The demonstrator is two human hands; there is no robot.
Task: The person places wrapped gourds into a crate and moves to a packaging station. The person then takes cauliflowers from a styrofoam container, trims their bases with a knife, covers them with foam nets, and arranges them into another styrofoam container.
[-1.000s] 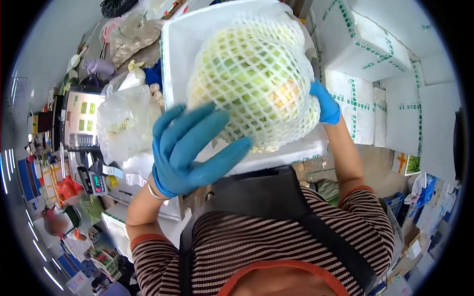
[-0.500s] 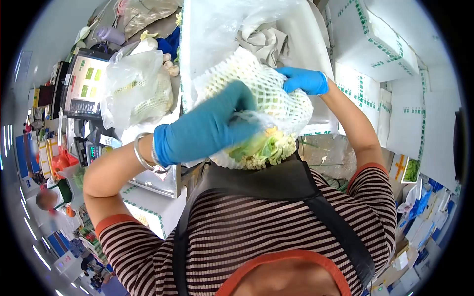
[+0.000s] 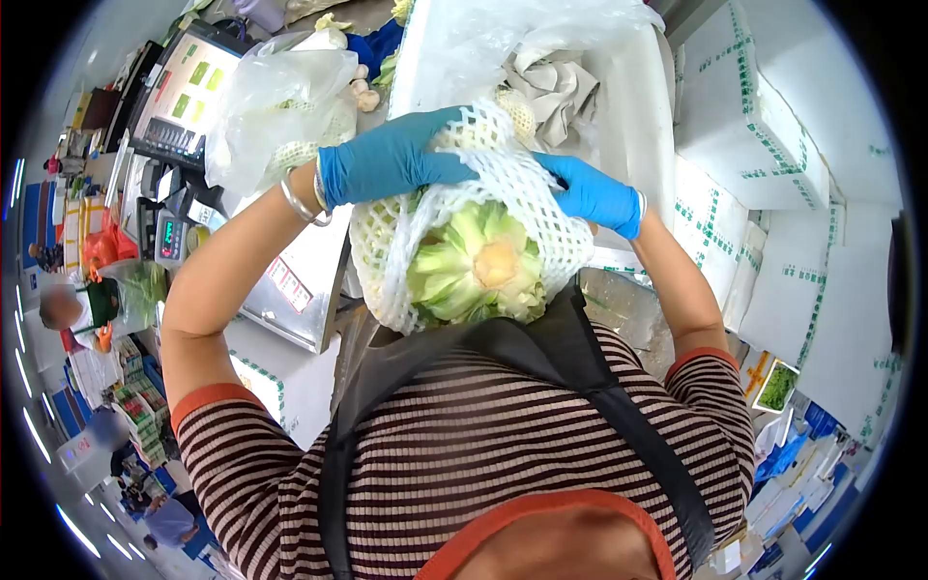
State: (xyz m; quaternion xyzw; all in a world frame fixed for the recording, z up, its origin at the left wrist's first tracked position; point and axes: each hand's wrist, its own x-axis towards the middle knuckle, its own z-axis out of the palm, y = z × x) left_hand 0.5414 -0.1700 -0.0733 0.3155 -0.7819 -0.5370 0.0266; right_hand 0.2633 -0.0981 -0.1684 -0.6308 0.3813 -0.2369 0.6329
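A cauliflower (image 3: pixel 478 266) lies close against my apron, its cut stem and pale green leaves facing up. A white foam net (image 3: pixel 503 174) wraps around its sides and far edge, leaving the stem end bare. On the upper left, my left hand (image 3: pixel 396 159), in a blue glove, has its fingers closed on the net's edge. Across from it, my right hand (image 3: pixel 592 193), also gloved in blue, grips the net at the right side. The fingertips of both hands are partly hidden by the mesh.
Beyond my hands stands a white foam box (image 3: pixel 652 106) with a plastic liner and crumpled grey material (image 3: pixel 556 92). To the left are a plastic bag (image 3: pixel 280 106), a screen (image 3: pixel 184 92) and a scale display (image 3: pixel 171 237). White foam boxes (image 3: pixel 744 116) are stacked at right.
The cauliflower has turned so its stem end shows instead of its florets. My left hand has moved up and away from me, to the net's edge. My right hand remains at the net.
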